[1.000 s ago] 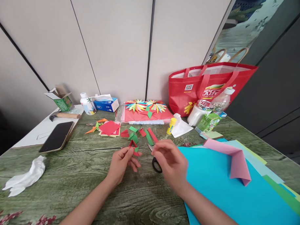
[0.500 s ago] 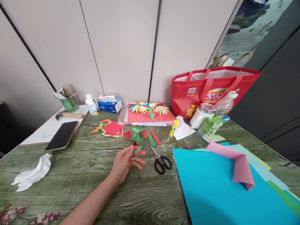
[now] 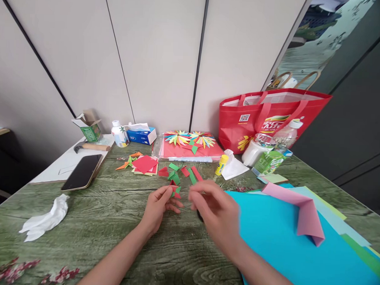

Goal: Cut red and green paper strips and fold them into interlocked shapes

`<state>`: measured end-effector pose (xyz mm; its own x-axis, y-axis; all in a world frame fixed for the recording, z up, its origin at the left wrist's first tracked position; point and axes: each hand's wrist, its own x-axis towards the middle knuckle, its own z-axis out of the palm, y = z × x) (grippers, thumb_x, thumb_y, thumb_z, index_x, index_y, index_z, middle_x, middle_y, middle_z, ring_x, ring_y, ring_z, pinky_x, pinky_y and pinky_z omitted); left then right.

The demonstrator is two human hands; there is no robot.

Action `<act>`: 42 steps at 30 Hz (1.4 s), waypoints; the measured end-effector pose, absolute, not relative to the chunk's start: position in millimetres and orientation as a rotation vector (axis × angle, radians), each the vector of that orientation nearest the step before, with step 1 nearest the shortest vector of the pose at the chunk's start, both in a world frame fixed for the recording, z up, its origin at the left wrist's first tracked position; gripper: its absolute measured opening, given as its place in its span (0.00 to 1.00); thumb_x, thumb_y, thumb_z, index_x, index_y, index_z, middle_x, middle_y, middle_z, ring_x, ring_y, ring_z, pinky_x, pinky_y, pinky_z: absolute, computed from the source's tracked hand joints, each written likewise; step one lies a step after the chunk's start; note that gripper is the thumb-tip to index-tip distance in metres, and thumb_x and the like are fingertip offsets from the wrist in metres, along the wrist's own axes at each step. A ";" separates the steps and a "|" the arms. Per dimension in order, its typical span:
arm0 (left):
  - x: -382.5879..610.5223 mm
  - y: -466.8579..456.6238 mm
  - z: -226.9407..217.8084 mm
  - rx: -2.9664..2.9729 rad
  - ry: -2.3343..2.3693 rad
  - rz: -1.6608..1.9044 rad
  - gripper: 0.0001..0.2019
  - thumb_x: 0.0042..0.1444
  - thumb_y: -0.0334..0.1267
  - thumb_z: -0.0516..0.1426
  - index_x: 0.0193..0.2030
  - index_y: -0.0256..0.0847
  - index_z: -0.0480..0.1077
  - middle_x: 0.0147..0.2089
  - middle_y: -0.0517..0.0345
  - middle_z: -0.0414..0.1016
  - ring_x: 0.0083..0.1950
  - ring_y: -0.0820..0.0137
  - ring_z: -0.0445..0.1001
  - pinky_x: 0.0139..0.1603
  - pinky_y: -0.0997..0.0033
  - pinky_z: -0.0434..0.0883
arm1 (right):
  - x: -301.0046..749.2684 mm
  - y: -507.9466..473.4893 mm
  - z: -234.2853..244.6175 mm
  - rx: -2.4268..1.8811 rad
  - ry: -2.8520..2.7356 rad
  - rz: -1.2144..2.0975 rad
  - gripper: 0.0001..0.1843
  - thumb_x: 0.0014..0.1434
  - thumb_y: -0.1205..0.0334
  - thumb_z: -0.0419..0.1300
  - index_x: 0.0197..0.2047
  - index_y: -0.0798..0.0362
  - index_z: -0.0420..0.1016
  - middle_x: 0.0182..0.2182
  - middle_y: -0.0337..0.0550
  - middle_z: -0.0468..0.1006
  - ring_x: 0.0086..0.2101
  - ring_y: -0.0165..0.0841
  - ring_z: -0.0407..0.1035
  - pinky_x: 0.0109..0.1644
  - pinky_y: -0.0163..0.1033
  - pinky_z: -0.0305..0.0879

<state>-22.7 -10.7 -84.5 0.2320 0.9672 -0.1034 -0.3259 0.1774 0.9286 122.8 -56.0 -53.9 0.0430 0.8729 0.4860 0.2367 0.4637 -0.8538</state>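
Over the middle of the table, my left hand pinches a small folded piece of red and green paper between thumb and fingers. My right hand is just right of it, fingers curled together and slightly blurred; whether it holds anything cannot be made out. It covers nearly all of the black-handled scissors, with only a dark bit of handle showing. Beyond the hands lie small folded green pieces, a red folded piece, a green strip and a red strip.
Blue paper sheets cover the right side, with a folded pink strip on top. A glue stick, a red bag and paper squares stand or lie behind. To the left are a phone and crumpled tissue.
My right hand has come into view from the lower right and now covers the scissors. My left hand keeps its pinch on the folded paper. The view has shifted slightly.
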 end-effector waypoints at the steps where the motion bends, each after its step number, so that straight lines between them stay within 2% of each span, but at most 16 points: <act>1: -22.9 -10.6 -85.5 0.955 0.865 1.109 0.14 0.49 0.43 0.58 0.36 0.33 0.71 0.26 0.55 0.73 0.23 0.72 0.71 0.21 0.74 0.70 | 121.8 -47.9 -59.5 -1.057 -1.445 0.710 0.08 0.56 0.59 0.56 0.40 0.50 0.71 0.37 0.44 0.74 0.35 0.34 0.69 0.35 0.40 0.69; 4: -23.4 -10.4 -88.2 1.000 0.889 1.115 0.13 0.49 0.43 0.57 0.35 0.33 0.72 0.21 0.59 0.70 0.21 0.74 0.67 0.18 0.76 0.68 | 118.0 -27.8 -78.9 -1.128 -1.246 1.049 0.15 0.46 0.59 0.63 0.39 0.52 0.71 0.33 0.44 0.74 0.33 0.35 0.70 0.33 0.39 0.69; 6: -23.3 -10.6 -88.7 1.036 0.913 1.110 0.13 0.48 0.43 0.58 0.34 0.33 0.72 0.20 0.59 0.70 0.21 0.74 0.67 0.17 0.76 0.67 | 115.6 -22.3 -88.5 -1.076 -1.147 1.270 0.16 0.43 0.58 0.65 0.37 0.54 0.71 0.28 0.41 0.75 0.28 0.33 0.70 0.32 0.39 0.68; 8: -22.5 -11.2 -88.1 1.070 0.945 1.107 0.12 0.47 0.42 0.59 0.33 0.33 0.72 0.19 0.59 0.70 0.20 0.74 0.68 0.18 0.76 0.68 | 113.9 -22.8 -92.7 -1.030 -1.079 1.355 0.16 0.40 0.59 0.66 0.34 0.55 0.72 0.25 0.38 0.74 0.25 0.30 0.69 0.32 0.37 0.67; 14: -19.1 -14.0 -83.3 1.152 1.013 1.085 0.11 0.44 0.41 0.61 0.29 0.34 0.71 0.19 0.58 0.72 0.20 0.71 0.71 0.22 0.73 0.71 | 114.1 -26.8 -92.3 -1.036 -1.009 1.376 0.13 0.40 0.58 0.66 0.29 0.55 0.72 0.22 0.37 0.73 0.24 0.29 0.68 0.30 0.35 0.66; 17: -18.3 -14.6 -82.5 1.158 1.033 1.038 0.12 0.45 0.42 0.60 0.29 0.34 0.71 0.19 0.57 0.73 0.21 0.69 0.73 0.23 0.70 0.72 | 116.6 -23.2 -94.0 -1.085 -1.061 1.276 0.10 0.40 0.58 0.65 0.26 0.55 0.72 0.21 0.36 0.72 0.21 0.27 0.65 0.26 0.34 0.64; 20: -18.2 -14.9 -83.2 1.123 1.036 1.012 0.12 0.45 0.43 0.60 0.27 0.33 0.70 0.19 0.55 0.74 0.22 0.67 0.74 0.24 0.68 0.73 | 119.4 -20.6 -95.9 -1.121 -1.120 1.191 0.09 0.41 0.58 0.65 0.27 0.54 0.74 0.22 0.37 0.74 0.22 0.28 0.65 0.26 0.34 0.64; 28: -19.0 -15.1 -85.2 1.023 0.967 0.989 0.13 0.44 0.43 0.61 0.24 0.35 0.67 0.16 0.59 0.72 0.18 0.71 0.71 0.20 0.74 0.69 | 120.4 -25.9 -94.4 -1.059 -1.439 0.856 0.06 0.49 0.60 0.60 0.28 0.50 0.78 0.21 0.39 0.69 0.24 0.29 0.62 0.26 0.34 0.61; 32: -19.5 -15.5 -85.5 1.124 0.964 1.002 0.11 0.46 0.43 0.59 0.25 0.35 0.67 0.16 0.60 0.71 0.17 0.73 0.69 0.20 0.74 0.69 | 117.8 -25.9 -95.7 -1.071 -1.262 1.088 0.06 0.46 0.60 0.62 0.28 0.53 0.76 0.22 0.39 0.72 0.23 0.29 0.64 0.27 0.35 0.63; 36: -20.9 -17.7 -87.8 1.425 1.034 1.037 0.10 0.49 0.42 0.57 0.25 0.37 0.66 0.20 0.61 0.71 0.19 0.73 0.70 0.21 0.74 0.69 | 116.0 -24.3 -97.6 -1.099 -1.098 1.322 0.09 0.41 0.59 0.64 0.25 0.55 0.71 0.16 0.34 0.69 0.18 0.25 0.62 0.23 0.33 0.61; 39: -20.3 -18.7 -90.1 1.531 1.067 1.055 0.09 0.50 0.42 0.56 0.26 0.38 0.66 0.21 0.62 0.70 0.20 0.74 0.70 0.22 0.75 0.68 | 116.4 -24.0 -97.7 -1.121 -1.121 1.307 0.09 0.41 0.59 0.64 0.24 0.56 0.71 0.16 0.34 0.69 0.17 0.25 0.61 0.22 0.32 0.60; 42: -17.9 -17.7 -91.5 1.365 1.033 1.001 0.10 0.51 0.44 0.55 0.28 0.38 0.64 0.17 0.63 0.69 0.18 0.72 0.70 0.22 0.72 0.69 | 117.5 -24.2 -98.0 -1.116 -1.195 1.180 0.08 0.42 0.60 0.63 0.25 0.55 0.72 0.20 0.37 0.72 0.21 0.27 0.64 0.26 0.33 0.63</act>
